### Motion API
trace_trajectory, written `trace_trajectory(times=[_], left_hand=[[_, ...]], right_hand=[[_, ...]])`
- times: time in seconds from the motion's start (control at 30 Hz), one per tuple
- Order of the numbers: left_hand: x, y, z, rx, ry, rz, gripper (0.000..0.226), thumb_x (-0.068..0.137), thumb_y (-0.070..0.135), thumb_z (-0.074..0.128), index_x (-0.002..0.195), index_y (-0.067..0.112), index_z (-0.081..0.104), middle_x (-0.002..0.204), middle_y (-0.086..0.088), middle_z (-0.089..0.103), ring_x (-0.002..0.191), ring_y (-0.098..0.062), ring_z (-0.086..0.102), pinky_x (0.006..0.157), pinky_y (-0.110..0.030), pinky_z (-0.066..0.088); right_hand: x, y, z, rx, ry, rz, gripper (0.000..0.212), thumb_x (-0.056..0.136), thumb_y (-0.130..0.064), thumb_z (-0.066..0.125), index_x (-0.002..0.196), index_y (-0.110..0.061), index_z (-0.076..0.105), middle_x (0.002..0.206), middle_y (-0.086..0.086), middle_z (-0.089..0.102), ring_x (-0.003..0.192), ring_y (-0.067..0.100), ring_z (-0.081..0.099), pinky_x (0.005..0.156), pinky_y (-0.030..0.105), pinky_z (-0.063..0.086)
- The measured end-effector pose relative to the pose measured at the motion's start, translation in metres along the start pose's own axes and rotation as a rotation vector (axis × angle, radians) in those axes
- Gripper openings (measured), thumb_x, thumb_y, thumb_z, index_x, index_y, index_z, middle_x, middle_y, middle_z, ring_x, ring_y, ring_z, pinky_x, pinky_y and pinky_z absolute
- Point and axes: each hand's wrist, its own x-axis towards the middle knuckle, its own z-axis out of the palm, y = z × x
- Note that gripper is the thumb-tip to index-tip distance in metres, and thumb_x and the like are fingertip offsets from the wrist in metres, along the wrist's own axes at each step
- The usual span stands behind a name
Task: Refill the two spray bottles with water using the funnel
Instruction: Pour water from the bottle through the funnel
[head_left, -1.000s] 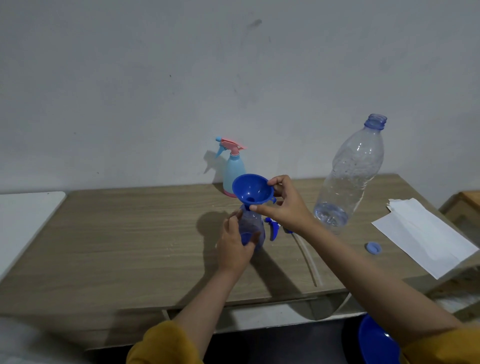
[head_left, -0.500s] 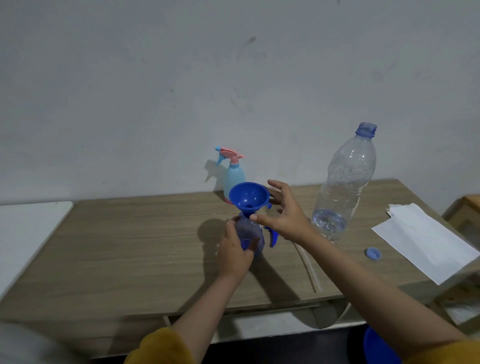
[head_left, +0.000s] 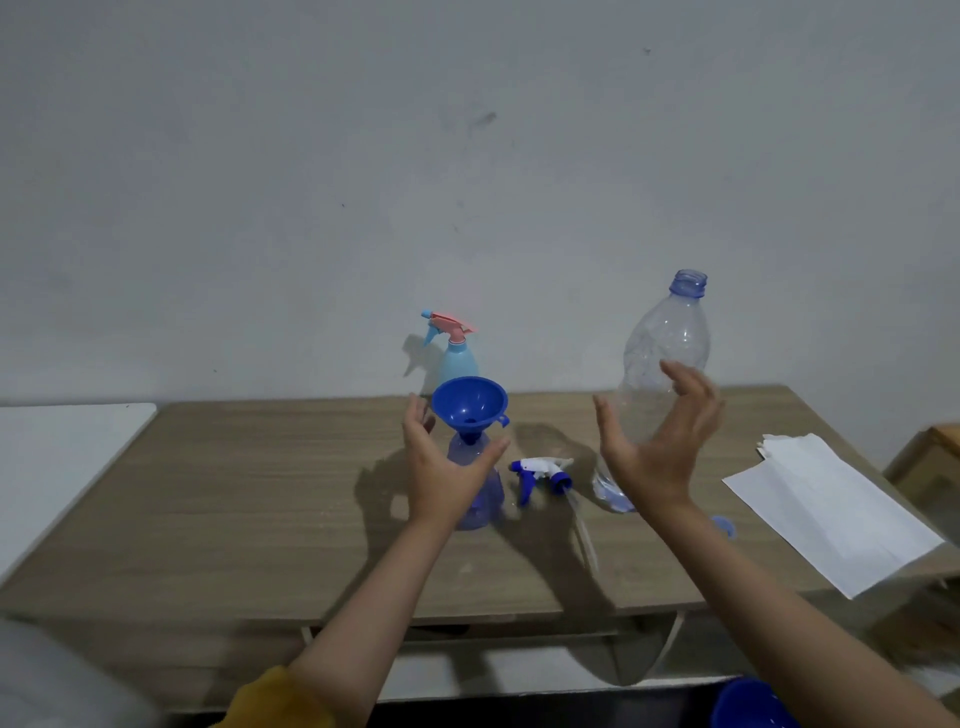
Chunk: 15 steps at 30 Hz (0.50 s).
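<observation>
From the head camera, a wooden table (head_left: 260, 519) stands against a pale wall, and near its middle a translucent purple spray bottle (head_left: 480, 493) stands upright with its top off and a blue funnel (head_left: 469, 402) seated in its neck. The left hand (head_left: 441, 467) wraps loosely around the front of this bottle's shoulder, thumb on one side and fingers curled toward the other, gripping it just below the funnel. The bottle's removed spray head (head_left: 543, 470) (white and blue, with its dip tube trailing toward the table's near edge) lies on the wood just to the right. Behind the funnel, close to the wall, a light blue spray bottle (head_left: 457, 358) with a pink trigger stands upright, its head screwed on. The right hand (head_left: 657, 441) is raised in front of a large clear water bottle (head_left: 667, 338), fingers spread and released, holding nothing; whether it touches the plastic cannot be told. That bottle is uncapped, with a little water at its base. A small blue cap (head_left: 726, 526) lies near the right forearm, and sheets of white paper (head_left: 831, 514) rest at the table's right end.
</observation>
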Motion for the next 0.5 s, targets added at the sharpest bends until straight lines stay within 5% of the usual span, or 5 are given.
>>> trace_trajectory(times=[0.1,0.27,0.37,0.5], left_hand=[[0.004,0.014,0.002,0.005,-0.005,0.004,0.113,0.063,0.028,0.086,0.147,0.018,0.011,0.14,0.006,0.031,0.123,-0.001,0.035,0.096,-0.015,0.031],[0.01,0.022,0.005,0.013,0.002,-0.004,0.108,0.062,0.036,0.086,0.145,0.019,0.019,0.144,0.002,0.035,0.124,-0.003,0.037,0.098,-0.018,0.032],[0.011,0.023,0.007,0.017,0.01,-0.036,0.101,0.064,0.039,0.084,0.143,0.016,0.025,0.138,0.003,0.041,0.122,-0.007,0.041,0.091,-0.015,0.035],[0.012,0.022,0.007,0.004,0.032,-0.054,0.093,0.07,0.035,0.08,0.143,0.015,0.027,0.133,0.003,0.046,0.121,-0.01,0.044,0.085,-0.011,0.036]], right_hand=[[0.031,0.021,-0.005,-0.025,0.053,0.094,0.082,0.067,-0.04,0.08,0.133,-0.017,0.037,0.131,0.023,0.04,0.126,0.028,0.035,0.105,0.05,0.034],[0.074,0.044,-0.003,0.06,-0.153,0.059,0.106,0.063,-0.045,0.084,0.146,-0.028,0.022,0.142,0.006,0.038,0.127,0.026,0.043,0.105,0.045,0.04],[0.078,0.046,0.002,0.064,-0.241,0.0,0.106,0.064,-0.036,0.086,0.148,-0.028,0.021,0.131,0.003,0.048,0.115,0.026,0.053,0.091,0.032,0.044],[0.078,0.042,0.009,0.074,-0.234,-0.01,0.093,0.071,-0.019,0.081,0.144,-0.033,0.024,0.116,0.01,0.052,0.088,0.02,0.057,0.069,0.039,0.054]])
